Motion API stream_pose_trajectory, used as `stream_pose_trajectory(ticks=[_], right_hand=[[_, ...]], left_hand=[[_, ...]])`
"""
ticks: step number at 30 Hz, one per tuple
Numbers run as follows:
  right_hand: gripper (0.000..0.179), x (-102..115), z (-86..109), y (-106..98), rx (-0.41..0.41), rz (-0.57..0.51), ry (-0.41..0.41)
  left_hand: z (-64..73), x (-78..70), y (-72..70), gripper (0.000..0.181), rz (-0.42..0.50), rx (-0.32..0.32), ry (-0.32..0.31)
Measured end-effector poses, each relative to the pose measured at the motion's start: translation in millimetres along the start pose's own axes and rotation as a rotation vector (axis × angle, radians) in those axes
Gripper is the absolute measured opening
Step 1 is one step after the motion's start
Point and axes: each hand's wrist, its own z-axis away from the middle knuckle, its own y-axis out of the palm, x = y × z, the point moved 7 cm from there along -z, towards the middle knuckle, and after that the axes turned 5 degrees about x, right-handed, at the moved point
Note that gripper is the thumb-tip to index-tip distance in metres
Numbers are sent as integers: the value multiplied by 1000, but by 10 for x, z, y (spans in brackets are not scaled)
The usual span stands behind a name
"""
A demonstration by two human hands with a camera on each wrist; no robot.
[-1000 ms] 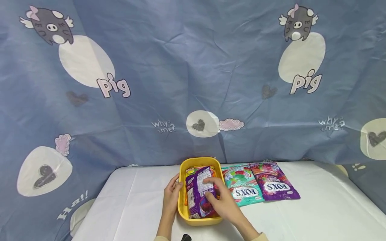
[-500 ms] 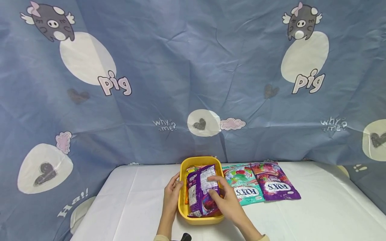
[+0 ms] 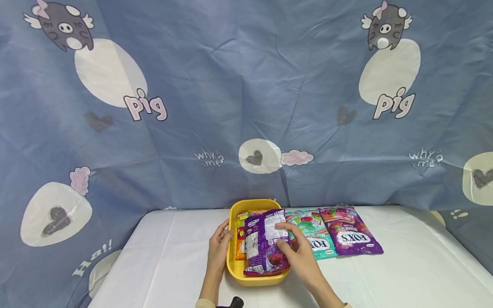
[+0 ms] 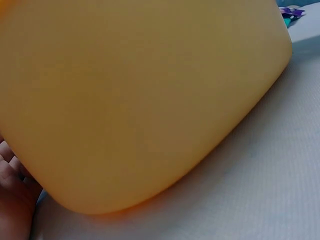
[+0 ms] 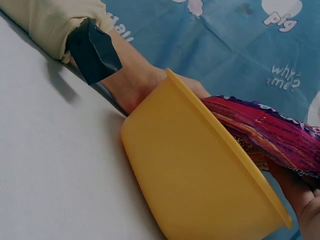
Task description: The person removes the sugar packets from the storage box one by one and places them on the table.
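A yellow plastic tub (image 3: 252, 280) stands on the table in the head view. My left hand (image 3: 219, 246) holds its left wall, with the thumb at the rim. My right hand (image 3: 300, 254) pinches the right edge of a purple candy bag (image 3: 265, 239), back label up, tilted over the tub's right rim. Beneath it, an orange and yellow bag (image 3: 241, 239) lies in the tub, partly hidden. The right wrist view shows the bag's red and purple side (image 5: 270, 127) above the tub's rim; the left wrist view is mostly tub wall (image 4: 150, 100).
Right of the tub lie a teal Fox's Mint Blossom bag (image 3: 321, 244), partly covered, and a purple Fox's Berries bag (image 3: 352, 235), side by side on the white cloth (image 3: 416, 265). A blue printed curtain (image 3: 192, 85) hangs behind the table. A small black object (image 3: 236, 302) shows at the bottom edge.
My right hand has moved the purple candy bag to the right, towards and over the tub's right rim, uncovering more of the orange bag. My left hand stays on the tub.
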Motion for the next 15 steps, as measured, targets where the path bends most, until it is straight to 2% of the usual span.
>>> stream_pose_trajectory(ticks=[8, 15], right_hand=[[36, -15, 23, -106, -14, -154, 24], [37, -88, 18, -202, -49, -159, 55]], left_hand=[[-15, 11, -20, 43, 32, 14, -16], [153, -278, 30, 42, 34, 27, -20]])
